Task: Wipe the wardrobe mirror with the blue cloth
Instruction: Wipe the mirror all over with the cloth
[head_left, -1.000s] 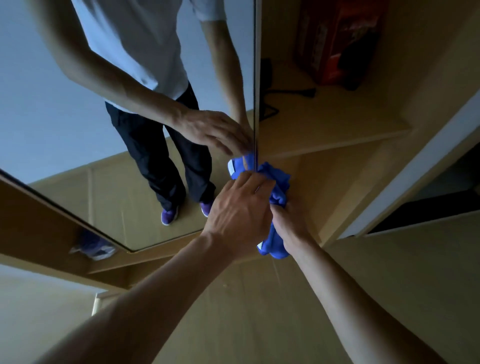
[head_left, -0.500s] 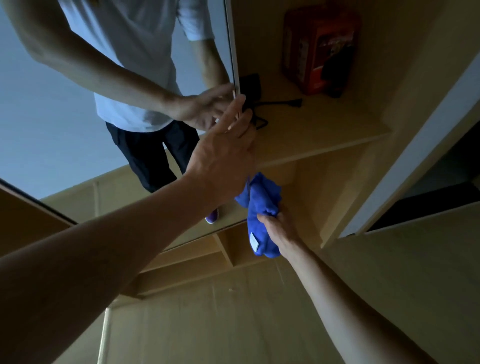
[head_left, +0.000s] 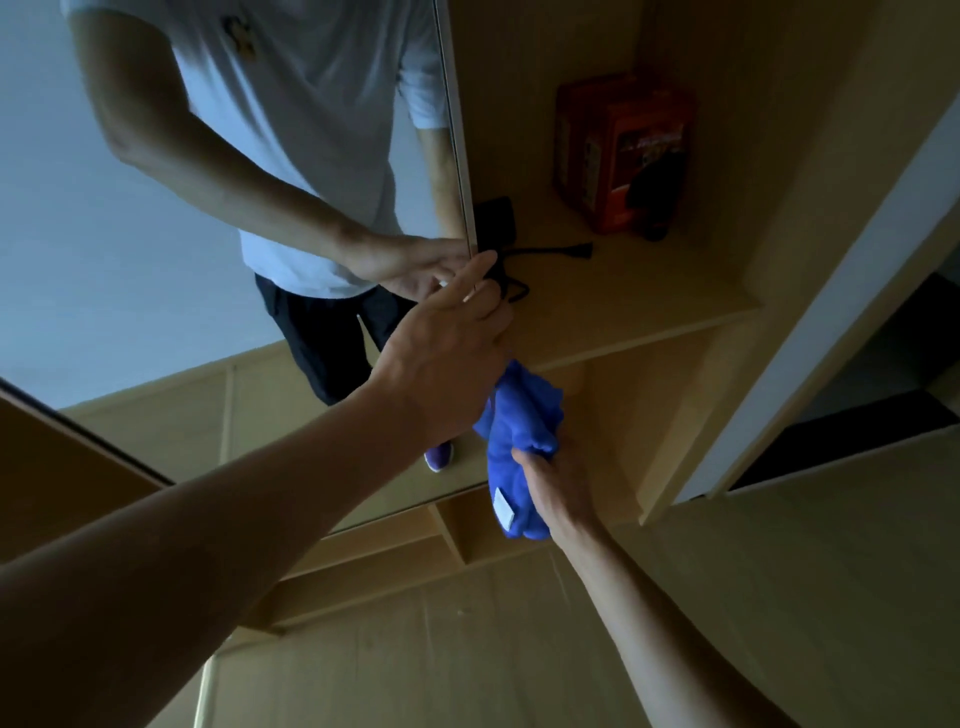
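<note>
The wardrobe mirror (head_left: 156, 260) fills the upper left and reflects a person in a white shirt and dark trousers. My left hand (head_left: 452, 343) reaches up to the mirror door's right edge (head_left: 460, 156), its straight fingers lying against that edge. Below it my right hand (head_left: 553, 478) grips the bunched blue cloth (head_left: 519, 431), which hangs with a white label showing. The cloth is in front of the mirror's lower right corner; whether it touches the glass cannot be told.
Right of the mirror door is an open wooden wardrobe shelf (head_left: 623, 322) with a red box (head_left: 623, 156), a dark object beside it, and a black adapter with cable (head_left: 498, 228). Wooden panels lie below, and a pale door frame (head_left: 831, 286) runs at right.
My left hand left the cloth and rose to the mirror door's right edge. The right hand kept the cloth and now holds it alone. The view tilted up, showing more of the shelf.
</note>
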